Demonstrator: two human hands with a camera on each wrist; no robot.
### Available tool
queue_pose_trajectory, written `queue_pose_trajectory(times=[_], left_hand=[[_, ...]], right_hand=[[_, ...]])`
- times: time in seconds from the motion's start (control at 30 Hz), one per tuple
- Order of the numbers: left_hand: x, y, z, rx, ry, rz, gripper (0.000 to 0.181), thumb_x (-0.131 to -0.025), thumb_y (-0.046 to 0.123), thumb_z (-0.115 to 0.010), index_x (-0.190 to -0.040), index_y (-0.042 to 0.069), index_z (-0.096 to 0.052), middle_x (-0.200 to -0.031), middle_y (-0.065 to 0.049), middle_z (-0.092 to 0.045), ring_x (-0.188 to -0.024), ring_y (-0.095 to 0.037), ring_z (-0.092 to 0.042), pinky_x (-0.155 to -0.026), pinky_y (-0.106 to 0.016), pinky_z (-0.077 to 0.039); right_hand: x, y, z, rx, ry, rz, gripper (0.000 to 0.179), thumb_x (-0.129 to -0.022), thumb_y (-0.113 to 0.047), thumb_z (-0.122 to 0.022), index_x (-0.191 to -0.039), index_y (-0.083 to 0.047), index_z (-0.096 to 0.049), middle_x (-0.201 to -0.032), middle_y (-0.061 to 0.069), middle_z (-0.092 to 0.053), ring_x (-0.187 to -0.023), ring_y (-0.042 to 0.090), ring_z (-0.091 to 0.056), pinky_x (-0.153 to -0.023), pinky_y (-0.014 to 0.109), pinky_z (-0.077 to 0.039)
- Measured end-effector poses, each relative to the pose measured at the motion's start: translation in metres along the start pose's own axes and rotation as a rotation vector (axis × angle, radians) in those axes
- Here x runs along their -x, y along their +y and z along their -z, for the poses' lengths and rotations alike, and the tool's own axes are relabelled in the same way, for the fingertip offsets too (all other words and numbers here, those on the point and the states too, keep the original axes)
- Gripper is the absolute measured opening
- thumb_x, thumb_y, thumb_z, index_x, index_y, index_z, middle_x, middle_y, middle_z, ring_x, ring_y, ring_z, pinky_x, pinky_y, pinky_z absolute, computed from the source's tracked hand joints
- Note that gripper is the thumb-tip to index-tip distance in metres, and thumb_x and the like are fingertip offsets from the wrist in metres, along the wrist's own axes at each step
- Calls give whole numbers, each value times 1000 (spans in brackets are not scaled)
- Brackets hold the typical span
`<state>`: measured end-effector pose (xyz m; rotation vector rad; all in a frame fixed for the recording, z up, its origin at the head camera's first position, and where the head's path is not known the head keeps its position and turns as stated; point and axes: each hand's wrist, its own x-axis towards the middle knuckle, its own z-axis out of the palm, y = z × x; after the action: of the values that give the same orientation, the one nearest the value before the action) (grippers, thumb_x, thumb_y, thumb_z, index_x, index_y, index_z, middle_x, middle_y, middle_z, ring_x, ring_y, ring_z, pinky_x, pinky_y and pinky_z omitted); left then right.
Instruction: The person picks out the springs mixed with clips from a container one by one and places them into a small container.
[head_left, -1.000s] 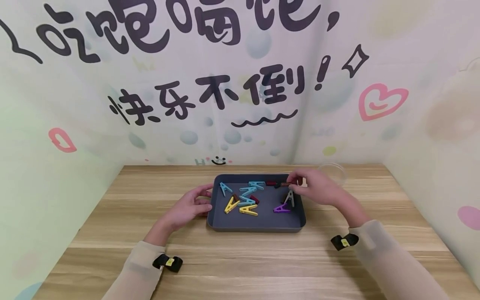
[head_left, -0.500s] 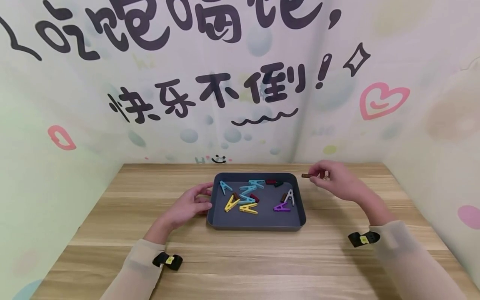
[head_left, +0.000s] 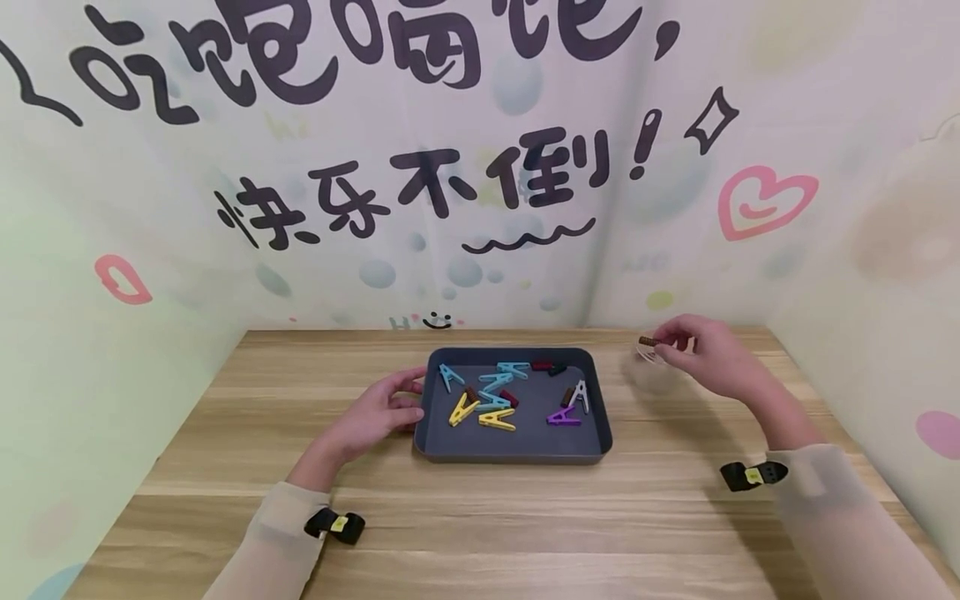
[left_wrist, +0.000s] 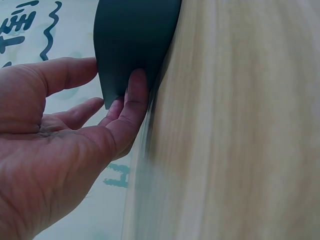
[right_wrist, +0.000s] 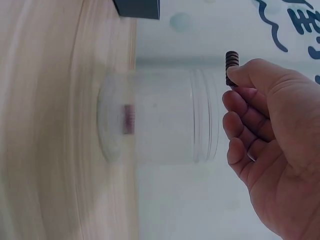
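Note:
Between thumb and index finger, my right hand (head_left: 708, 354) pinches a small brown ribbed cylinder (right_wrist: 231, 68). It holds the piece just above the mouth of a clear jar (right_wrist: 165, 117). Through the jar's wall shows a reddish-brown ribbed piece (right_wrist: 129, 119). My left hand (head_left: 378, 412) rests against the left end of a dark grey tray (head_left: 517, 458), its fingers touching the outer wall (left_wrist: 132, 37). In the tray lie blue clips (head_left: 497, 382), yellow clips (head_left: 497, 418), a purple clip (head_left: 563, 417) and a grey clip (head_left: 581, 396).
Small dark red pieces (head_left: 542, 366), a dark green piece (head_left: 557, 368) and brown pieces (head_left: 567, 397) also lie in the tray. The wooden table (head_left: 480, 525) ends at a printed backdrop (head_left: 420, 275) behind the tray and jar.
My right hand has lifted the brown ribbed cylinder out of the tray's back right corner and carried it rightward to the jar's mouth. The left hand and tray have stayed in place.

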<state>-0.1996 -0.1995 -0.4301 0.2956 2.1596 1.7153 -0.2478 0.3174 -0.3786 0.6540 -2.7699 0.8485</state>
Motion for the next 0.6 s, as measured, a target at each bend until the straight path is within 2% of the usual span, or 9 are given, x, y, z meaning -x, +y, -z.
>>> queue_pose_trajectory(times=[0.33, 0.6], left_hand=[[2, 1, 0, -10, 3, -2, 67, -105, -4, -57, -165, 0, -30, -150, -31, -43, -128, -42, -60, -97, -44, -59], [2, 1, 0, -12, -1, -8, 67, -105, -4, -57, -166, 0, -29, -150, -31, -43, -128, -42, -60, -97, -44, -59]], right_hand=[[4, 16, 1, 44, 53, -21, 11, -99, -9, -73, -105, -1, -76, -91, 5, -67, -82, 23, -54, -66, 32, -45], [5, 19, -1, 63, 84, -31, 24, -99, -13, -74, -118, 2, -72, -102, 13, -64, -89, 28, -51, -72, 40, -44]])
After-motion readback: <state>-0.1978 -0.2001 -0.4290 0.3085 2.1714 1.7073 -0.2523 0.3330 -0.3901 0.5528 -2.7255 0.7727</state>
